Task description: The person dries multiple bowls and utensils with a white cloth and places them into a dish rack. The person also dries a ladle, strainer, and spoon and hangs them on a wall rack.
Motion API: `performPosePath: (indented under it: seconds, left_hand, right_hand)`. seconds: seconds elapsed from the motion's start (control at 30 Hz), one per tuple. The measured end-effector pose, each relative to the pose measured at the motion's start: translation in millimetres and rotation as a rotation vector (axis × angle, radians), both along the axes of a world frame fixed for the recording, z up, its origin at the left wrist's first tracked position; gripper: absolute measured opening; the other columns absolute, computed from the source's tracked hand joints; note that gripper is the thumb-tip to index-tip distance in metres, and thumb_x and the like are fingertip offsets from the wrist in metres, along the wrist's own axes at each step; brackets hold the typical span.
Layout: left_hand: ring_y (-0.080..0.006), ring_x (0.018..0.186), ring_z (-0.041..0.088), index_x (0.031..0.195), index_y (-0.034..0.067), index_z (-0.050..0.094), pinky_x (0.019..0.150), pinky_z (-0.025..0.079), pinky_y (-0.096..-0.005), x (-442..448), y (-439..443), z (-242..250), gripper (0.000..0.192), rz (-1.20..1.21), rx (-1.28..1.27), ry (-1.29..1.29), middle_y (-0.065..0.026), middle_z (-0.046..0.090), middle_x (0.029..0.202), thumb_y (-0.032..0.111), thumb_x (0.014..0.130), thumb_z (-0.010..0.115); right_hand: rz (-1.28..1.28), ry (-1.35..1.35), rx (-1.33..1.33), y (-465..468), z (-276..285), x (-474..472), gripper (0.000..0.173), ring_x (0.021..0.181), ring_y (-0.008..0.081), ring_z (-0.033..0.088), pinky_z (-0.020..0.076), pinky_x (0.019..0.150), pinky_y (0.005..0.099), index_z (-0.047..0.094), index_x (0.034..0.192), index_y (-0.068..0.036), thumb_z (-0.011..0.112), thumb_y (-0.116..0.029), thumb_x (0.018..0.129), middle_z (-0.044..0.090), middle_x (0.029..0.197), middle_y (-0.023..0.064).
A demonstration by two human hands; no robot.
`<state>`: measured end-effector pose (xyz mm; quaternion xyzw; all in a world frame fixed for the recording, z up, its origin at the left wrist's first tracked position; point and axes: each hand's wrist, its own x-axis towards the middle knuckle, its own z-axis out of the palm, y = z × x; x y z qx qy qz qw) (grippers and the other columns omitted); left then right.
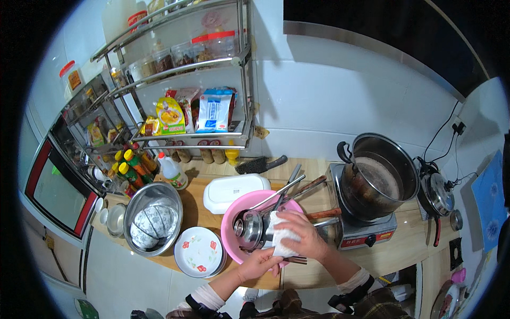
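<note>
A crumpled white cloth [282, 244] is in my right hand [303, 236], whose fingers are spread over it. At the cloth's lower edge, my left hand [259, 264] pinches with thumb and fingers; whether it also grips something under the cloth is hidden. Both hands are above the near right part of a pink basin [228, 223]. In the basin lie a pot lid of metal and glass [252, 229] and several utensils, their handles leaning over the far and right rim. One has a brown wooden handle [323, 213]. Fork-like tips [295, 260] stick out below my right hand.
Left of the basin are stacked floral plates [198, 251] and a steel bowl [175, 235] holding patterned dishes. Behind it sit a white lidded box [237, 193] and a black cleaver [259, 164]. At right, a tall pot [378, 179] stands on a portable stove [370, 239].
</note>
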<state>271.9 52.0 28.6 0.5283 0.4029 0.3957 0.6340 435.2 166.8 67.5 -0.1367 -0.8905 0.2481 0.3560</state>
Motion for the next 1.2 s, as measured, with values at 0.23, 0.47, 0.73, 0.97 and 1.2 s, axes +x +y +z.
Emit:
performPosePath:
  seconds: [0.23, 0.47, 0.73, 0.97, 1.2]
  left_hand:
    - [-0.0198, 0.058, 0.059, 0.104, 0.009, 0.055, 0.052, 0.046, -0.0312, 0.0, -2.4, 21.4, 0.022, 0.134, 0.761, 0.725, -0.0051, 0.06, 0.068, 0.009, 0.082, 0.05]
    - [-0.0216, 0.054, 0.053, 0.11, 0.011, 0.051, 0.05, 0.041, -0.036, -34.8, -22.2, 35.4, 0.045, 0.265, 1.089, 1.364, -0.0045, 0.051, 0.058, 0.013, 0.065, 0.057]
    - [-0.0262, 0.085, 0.054, 0.109, 0.008, 0.048, 0.086, 0.038, -0.0462, -92.3, -82.4, 36.5, 0.042, 0.322, 1.16, 1.577, -0.0086, 0.056, 0.068, 0.02, 0.069, 0.059]
    - [-0.0226, 0.072, 0.056, 0.114, 0.008, 0.047, 0.06, 0.046, -0.0308, -152.1, -176.2, 42.0, 0.039, 0.487, 0.763, 0.938, -0.0116, 0.056, 0.079, 0.017, 0.077, 0.059]
    - [-0.0168, 0.106, 0.042, 0.129, 0.007, 0.027, 0.089, 0.035, -0.027, -215.2, -246.0, 20.0, 0.055, 0.783, 0.331, 0.334, -0.01, 0.039, 0.12, 0.033, 0.087, 0.05]
  right_hand:
    - [0.466, 0.633, -2.04, -0.5, -26.4, -15.1, 0.041, 0.098, 0.0196, 0.055, 0.0433, 0.087, 0.0344, 0.05, 0.115, -0.008, 0.042, -0.038, 0.088, 0.056, 0.109, 0.0064]
    - [0.259, 0.652, -1.841, -37.1, -23.8, -33.7, 0.052, 0.107, 0.0269, 0.05, 0.0395, 0.092, 0.0416, 0.043, 0.122, -0.007, 0.029, -0.046, 0.089, 0.049, 0.12, 0.011]
    - [0.035, 0.321, -1.125, -92.8, -15.9, -85.8, 0.05, 0.103, 0.017, 0.047, 0.0397, 0.087, 0.0306, 0.033, 0.124, -0.001, 0.054, -0.004, 0.08, 0.047, 0.114, 0.0096]
    - [-0.148, 0.1, -0.776, -143.8, -11.1, -159.1, 0.039, 0.097, 0.0262, 0.053, 0.0398, 0.086, 0.0338, 0.043, 0.114, 0.003, 0.05, 0.0, 0.076, 0.054, 0.103, 0.0184]
    - [-0.034, -0.264, -0.498, -220.1, 2.5, -250.2, 0.046, 0.099, 0.0379, 0.053, 0.0418, 0.082, 0.0394, 0.032, 0.116, 0.0, 0.054, -0.007, 0.076, 0.052, 0.103, 0.0254]
